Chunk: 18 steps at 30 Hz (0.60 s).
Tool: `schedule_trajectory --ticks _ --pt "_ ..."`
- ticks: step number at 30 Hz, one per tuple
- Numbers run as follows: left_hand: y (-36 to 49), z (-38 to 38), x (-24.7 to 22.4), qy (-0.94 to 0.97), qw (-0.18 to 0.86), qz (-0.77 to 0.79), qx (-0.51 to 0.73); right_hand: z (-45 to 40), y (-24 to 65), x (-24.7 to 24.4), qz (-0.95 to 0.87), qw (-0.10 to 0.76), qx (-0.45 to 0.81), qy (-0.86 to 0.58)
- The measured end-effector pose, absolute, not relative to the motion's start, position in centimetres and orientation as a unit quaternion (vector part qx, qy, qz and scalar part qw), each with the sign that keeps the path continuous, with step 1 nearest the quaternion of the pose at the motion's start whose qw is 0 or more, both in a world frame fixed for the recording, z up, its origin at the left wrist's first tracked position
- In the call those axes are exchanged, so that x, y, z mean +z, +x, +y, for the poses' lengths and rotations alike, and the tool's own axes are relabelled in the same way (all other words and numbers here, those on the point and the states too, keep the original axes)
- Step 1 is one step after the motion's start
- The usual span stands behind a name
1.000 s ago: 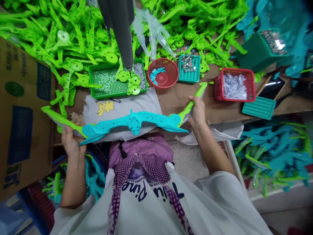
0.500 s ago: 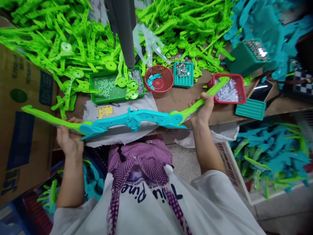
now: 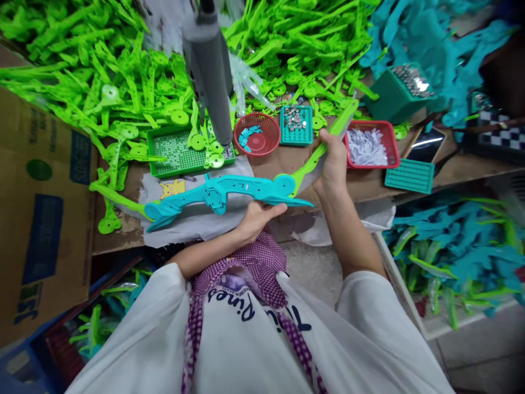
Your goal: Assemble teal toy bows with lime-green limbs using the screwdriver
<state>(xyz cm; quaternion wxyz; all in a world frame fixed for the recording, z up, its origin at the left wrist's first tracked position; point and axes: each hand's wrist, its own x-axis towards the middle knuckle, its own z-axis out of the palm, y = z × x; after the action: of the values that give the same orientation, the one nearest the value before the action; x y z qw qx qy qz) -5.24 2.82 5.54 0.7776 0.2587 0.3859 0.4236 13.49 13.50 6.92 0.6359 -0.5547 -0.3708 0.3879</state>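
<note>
A toy bow [image 3: 246, 186] with a blue middle and a green limb at each end spans the space in front of me. My right hand [image 3: 333, 164] is closed round its right green limb [image 3: 307, 167], which angles up and away. Under the blue part, right of its centre, my left hand [image 3: 260, 221] supports the bow with the thumb along its lower edge; its other fingers are partly hidden. The left green limb [image 3: 118, 198] reaches out unheld above a white cloth [image 3: 176, 232] with a yellow cartoon figure.
A grey powered driver [image 3: 211, 82] hangs over a green basket [image 3: 192, 163]. Beyond stand a red round basket [image 3: 258, 148], a teal tray of metal pieces [image 3: 296, 139] and a red basket of white strips [image 3: 371, 163]. Green limbs [image 3: 102, 49] are heaped behind; a carton [image 3: 45, 219] stands left.
My left hand has left the left green limb and moved right, to beneath the blue middle. The right limb has swung more upright, and the bow's left end has come inward.
</note>
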Motion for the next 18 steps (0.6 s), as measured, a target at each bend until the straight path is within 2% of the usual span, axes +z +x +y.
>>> schedule_trajectory --ticks 6,11,15,18 --pt "-2.8 3.1 7.7 0.155 0.772 0.421 0.449 13.5 13.8 6.8 -0.354 0.650 0.359 -0.568" --pt "-2.5 2.9 8.3 0.166 0.734 0.439 0.492 12.3 12.1 8.0 -0.330 0.679 0.299 -0.584" --pt "-1.5 3.9 7.0 0.236 0.710 0.414 0.519 11.4 11.9 8.3 -0.305 0.736 0.203 -0.570" --pt "-0.4 5.9 4.7 0.265 0.694 0.402 0.536 11.7 13.0 7.1 -0.320 0.723 0.191 -0.581"
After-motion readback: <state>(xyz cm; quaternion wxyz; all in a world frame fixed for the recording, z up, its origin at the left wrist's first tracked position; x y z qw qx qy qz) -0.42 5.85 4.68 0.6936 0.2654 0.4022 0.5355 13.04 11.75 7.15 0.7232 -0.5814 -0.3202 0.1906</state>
